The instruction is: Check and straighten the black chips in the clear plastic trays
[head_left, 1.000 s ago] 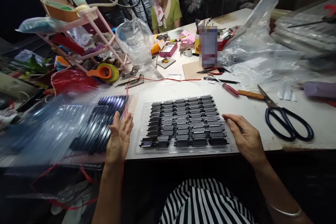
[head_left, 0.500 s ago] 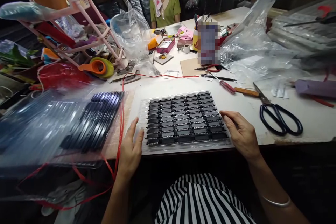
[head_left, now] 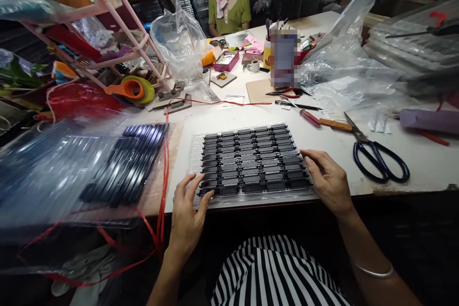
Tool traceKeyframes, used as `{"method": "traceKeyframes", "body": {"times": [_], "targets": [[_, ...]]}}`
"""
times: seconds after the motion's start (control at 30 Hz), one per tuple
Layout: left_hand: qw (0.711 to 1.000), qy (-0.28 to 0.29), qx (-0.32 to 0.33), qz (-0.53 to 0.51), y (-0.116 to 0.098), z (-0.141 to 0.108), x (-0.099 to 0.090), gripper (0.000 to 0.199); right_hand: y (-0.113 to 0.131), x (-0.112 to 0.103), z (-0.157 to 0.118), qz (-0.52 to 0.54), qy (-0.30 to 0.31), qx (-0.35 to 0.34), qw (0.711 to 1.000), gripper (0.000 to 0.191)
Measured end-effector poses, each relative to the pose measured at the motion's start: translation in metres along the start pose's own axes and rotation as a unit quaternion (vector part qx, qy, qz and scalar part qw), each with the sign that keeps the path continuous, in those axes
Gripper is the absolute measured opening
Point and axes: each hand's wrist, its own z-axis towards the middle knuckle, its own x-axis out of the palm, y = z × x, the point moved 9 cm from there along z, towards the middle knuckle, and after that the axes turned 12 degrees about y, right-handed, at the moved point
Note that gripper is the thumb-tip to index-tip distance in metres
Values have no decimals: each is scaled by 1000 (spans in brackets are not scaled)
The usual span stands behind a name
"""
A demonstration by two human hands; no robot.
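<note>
A clear plastic tray (head_left: 196, 153) lies in front of me at the table's front edge. Several rows of black comb-toothed plastic strips (head_left: 253, 158) fill most of it. My left hand (head_left: 187, 215) is at the tray's near left corner, fingers apart, thumb and fingertips by the ends of the nearest rows. At the opposite side, my right hand (head_left: 330, 182) has its thumb and fingers closed at the tray's right edge, by the row ends. Its fingertips partly hide that edge.
More trays with black strips (head_left: 125, 167) are at the left, blurred, beside red ribbon (head_left: 166, 167). Scissors (head_left: 380, 160), a screwdriver (head_left: 310, 118) and plastic bags (head_left: 344, 76) lie right. A pink rack (head_left: 138, 50) stands back left. A person in green (head_left: 234, 12) sits opposite.
My left hand has moved right and slightly down, from beside the tray onto its near left corner. My right hand stays at the right edge.
</note>
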Motion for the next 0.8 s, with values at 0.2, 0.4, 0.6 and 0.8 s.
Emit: {"method": "traceKeyframes", "body": {"times": [0.2, 0.4, 0.6, 0.8], "targets": [[995, -61, 72, 14, -20, -8, -8, 13, 0, -2, -1, -5, -5, -5, 1000, 23], [995, -12, 79, -64, -7, -3, 0, 14, -3, -2, -2, -10, -5, 1, 1000, 23], [995, -55, 82, -26, -9, -7, -18, 12, 0, -2, -1, -15, -4, -3, 1000, 23], [994, -23, 94, -52, -19, -10, -6, 17, -4, -3, -2, -23, -6, 0, 1000, 23]]}}
